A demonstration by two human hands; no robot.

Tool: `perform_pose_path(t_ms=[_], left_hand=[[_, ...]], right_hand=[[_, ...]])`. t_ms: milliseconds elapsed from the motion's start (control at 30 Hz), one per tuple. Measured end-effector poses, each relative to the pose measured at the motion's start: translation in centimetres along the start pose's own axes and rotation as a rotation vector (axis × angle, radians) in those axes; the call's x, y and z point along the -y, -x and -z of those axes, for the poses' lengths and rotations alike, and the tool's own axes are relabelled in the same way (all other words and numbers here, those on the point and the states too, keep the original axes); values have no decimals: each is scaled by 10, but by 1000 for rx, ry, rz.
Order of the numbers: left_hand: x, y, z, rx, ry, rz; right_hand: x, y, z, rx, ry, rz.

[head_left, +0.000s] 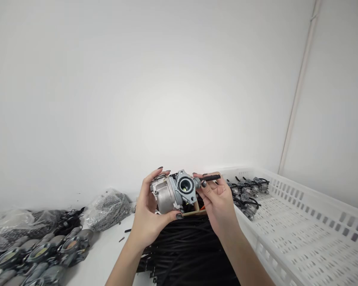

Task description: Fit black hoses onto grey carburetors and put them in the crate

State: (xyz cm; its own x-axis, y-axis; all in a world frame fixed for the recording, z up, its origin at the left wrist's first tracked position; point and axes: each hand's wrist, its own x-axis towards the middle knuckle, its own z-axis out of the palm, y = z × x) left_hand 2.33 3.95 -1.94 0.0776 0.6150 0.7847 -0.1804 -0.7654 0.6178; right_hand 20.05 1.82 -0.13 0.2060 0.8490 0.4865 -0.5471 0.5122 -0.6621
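A silver metal carburetor (167,195) is held up in front of me, its round bore facing my way. My left hand (149,216) wraps round its bowl end, thumb below and fingers over the top. At the other end, my right hand (219,202) pinches a short black rubber tube (211,178) beside the carburetor's side fitting. The tube points out to the right, and the right fingers behind it are partly hidden. Below both hands lies a thick bundle of black hoses (187,250).
A white perforated plastic crate (313,234) on the right holds several carburetors with black tubes (246,198). More carburetors (41,254) crowd the table at left, near clear plastic bags of small parts (107,208). A white wall (155,79) stands behind.
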Motion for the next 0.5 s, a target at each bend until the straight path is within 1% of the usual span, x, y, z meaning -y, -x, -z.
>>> perform_pose_path(t_ms=[67, 133, 233, 300, 367, 433, 500], left_hand=[[-1, -1, 3, 38, -164, -98], [-2, -2, 5, 77, -327, -247], [-4, -2, 6, 92, -507, -488], [-5, -1, 4, 89, -587, -606], [-6, 1, 1, 90, -646, -694], [-6, 2, -3, 71, -672, -741], [-5, 3, -6, 30, -669, -749]], right_hand=[[2, -2, 3, 32, 12, 0], [2, -4, 5, 51, 12, -14], [-1, -6, 7, 29, 20, -51], [-3, -7, 7, 10, 23, -87], [-4, -5, 5, -5, 21, -137], [-3, -3, 1, -10, -23, -194], [0, 0, -3, 48, -124, -261]])
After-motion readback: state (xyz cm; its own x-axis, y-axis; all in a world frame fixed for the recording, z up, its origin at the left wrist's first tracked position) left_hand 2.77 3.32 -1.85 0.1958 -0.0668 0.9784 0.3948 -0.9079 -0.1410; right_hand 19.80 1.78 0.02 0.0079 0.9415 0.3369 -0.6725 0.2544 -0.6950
